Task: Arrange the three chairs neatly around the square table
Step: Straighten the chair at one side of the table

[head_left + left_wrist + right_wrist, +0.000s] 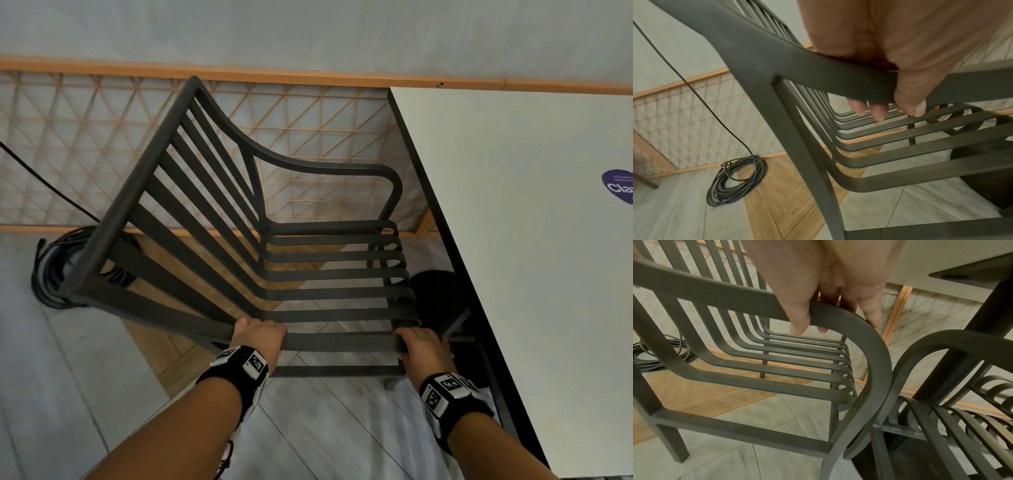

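Head view — left hand (258, 334), right hand (423, 344), curled around chair armrest (339, 341)

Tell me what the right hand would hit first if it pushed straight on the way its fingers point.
Probably the second chair: the right hand grips the held chair's near armrest at its front bend, fingers pointing forward and down, with that chair's curved arm just beyond. Depth is unclear; the table post stands behind.

Dark slatted armchair (308, 274) stands beside the white square table (531, 240); a 2nd chair (951, 418) tucked underneath.
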`<state>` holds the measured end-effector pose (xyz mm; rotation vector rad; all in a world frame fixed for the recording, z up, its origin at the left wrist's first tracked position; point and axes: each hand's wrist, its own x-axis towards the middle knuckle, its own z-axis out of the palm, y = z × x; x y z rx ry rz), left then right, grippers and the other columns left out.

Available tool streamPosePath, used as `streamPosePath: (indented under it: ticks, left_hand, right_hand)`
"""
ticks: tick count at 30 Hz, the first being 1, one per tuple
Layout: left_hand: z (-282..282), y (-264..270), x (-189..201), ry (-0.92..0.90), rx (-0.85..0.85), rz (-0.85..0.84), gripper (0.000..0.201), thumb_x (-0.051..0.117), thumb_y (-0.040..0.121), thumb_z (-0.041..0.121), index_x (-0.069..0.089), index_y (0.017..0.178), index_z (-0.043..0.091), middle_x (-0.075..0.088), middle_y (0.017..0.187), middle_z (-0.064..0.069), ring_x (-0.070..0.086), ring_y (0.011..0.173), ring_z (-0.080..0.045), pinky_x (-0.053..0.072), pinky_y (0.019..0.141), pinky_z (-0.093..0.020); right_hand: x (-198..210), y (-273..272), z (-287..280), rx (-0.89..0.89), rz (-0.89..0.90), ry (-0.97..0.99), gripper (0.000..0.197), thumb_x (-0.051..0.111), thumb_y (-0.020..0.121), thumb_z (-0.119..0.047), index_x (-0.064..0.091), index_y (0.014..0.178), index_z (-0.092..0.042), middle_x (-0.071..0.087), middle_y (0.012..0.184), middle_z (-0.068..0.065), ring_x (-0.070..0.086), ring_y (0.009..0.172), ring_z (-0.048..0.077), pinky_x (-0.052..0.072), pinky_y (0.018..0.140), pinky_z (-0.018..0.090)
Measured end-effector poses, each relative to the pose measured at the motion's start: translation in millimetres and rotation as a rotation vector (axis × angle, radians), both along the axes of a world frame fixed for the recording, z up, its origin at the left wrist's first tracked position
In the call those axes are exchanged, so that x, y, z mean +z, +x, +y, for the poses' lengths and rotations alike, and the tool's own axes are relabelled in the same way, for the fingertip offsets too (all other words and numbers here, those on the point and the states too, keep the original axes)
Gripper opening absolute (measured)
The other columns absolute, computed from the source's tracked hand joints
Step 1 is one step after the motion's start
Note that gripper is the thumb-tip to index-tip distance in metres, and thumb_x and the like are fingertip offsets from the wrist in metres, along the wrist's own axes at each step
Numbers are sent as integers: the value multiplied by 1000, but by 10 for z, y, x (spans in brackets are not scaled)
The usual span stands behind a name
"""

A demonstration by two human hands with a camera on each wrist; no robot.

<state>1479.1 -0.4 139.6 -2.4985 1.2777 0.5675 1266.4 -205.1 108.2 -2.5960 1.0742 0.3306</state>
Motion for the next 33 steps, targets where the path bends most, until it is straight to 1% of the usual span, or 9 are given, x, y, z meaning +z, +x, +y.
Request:
streamPosePath:
  ticks: [5, 11, 15, 20, 25, 28, 30, 32, 33]
  left_hand:
    - [-19, 3, -6, 31, 8, 22, 35, 57, 89, 19, 49, 123, 22, 56, 126, -3, 49, 121, -25, 29, 105, -40]
    - [-55, -10, 32, 62, 11, 27, 40, 55, 89, 15, 47, 127, 21, 54, 131, -4, 47, 125, -26, 28, 108, -42]
    - [-49, -19, 7, 50, 32, 17, 36, 55, 91, 19, 48, 126, 22, 56, 129, -3, 48, 123, -24, 29, 107, -42]
    - [-42, -47, -9, 31, 39, 4, 35, 57, 90, 20, 49, 124, 22, 57, 126, -2, 49, 121, -24, 30, 107, -42]
    - [-31, -35, 22, 34, 30, 2, 35, 56, 90, 20, 49, 125, 22, 55, 129, -2, 47, 123, -25, 30, 106, -41]
    - [25, -82, -7, 2, 27, -27, 41, 59, 89, 22, 46, 128, 24, 53, 131, 0, 45, 124, -24, 28, 108, -40]
    - [49, -108, -3, 8, 22, -27, 58, 65, 84, 23, 39, 136, 23, 48, 137, -1, 41, 128, -24, 24, 112, -41]
    - [42, -155, 44, 50, 8, 5, 79, 71, 78, 22, 29, 144, 19, 42, 144, -4, 36, 134, -26, 20, 116, -43]
    - [26, -187, 73, 68, 5, 19, 82, 70, 78, 21, 25, 147, 18, 39, 147, -5, 34, 136, -27, 18, 117, -44]
  right_hand:
    - [24, -25, 50, 5, 0, -10, 55, 68, 76, -7, 46, 123, -25, 47, 131, 2, 31, 130, 25, 20, 114, 52]
    - [13, -24, -14, 37, 34, 29, 55, 71, 74, -10, 47, 121, -25, 47, 131, 2, 28, 133, 28, 19, 114, 53]
    - [-9, -24, -45, 58, 21, 16, 48, 63, 79, -5, 48, 120, -24, 47, 131, 3, 29, 134, 29, 22, 112, 56]
    - [6, -24, -99, 80, 57, 38, 58, 73, 73, -10, 47, 122, -26, 46, 133, 0, 30, 134, 27, 24, 111, 54]
    - [14, -10, -84, 58, 59, 54, 58, 73, 72, -9, 48, 121, -26, 48, 132, 2, 32, 132, 27, 25, 111, 54]
    - [35, 6, -48, 37, 75, 46, 56, 70, 74, -7, 48, 123, -24, 47, 134, 4, 31, 133, 28, 23, 113, 52]
    - [67, 17, 49, 29, 51, 20, 57, 60, 80, -4, 40, 132, -20, 38, 144, 8, 23, 138, 30, 18, 116, 48]
    - [157, -25, 204, -31, -4, 43, 69, 53, 84, 3, 24, 143, -19, 18, 155, 8, 7, 144, 29, 11, 120, 43]
    - [202, -89, 262, -67, -52, 53, 76, 52, 84, 6, 17, 146, -20, 8, 158, 7, 1, 145, 29, 10, 120, 40]
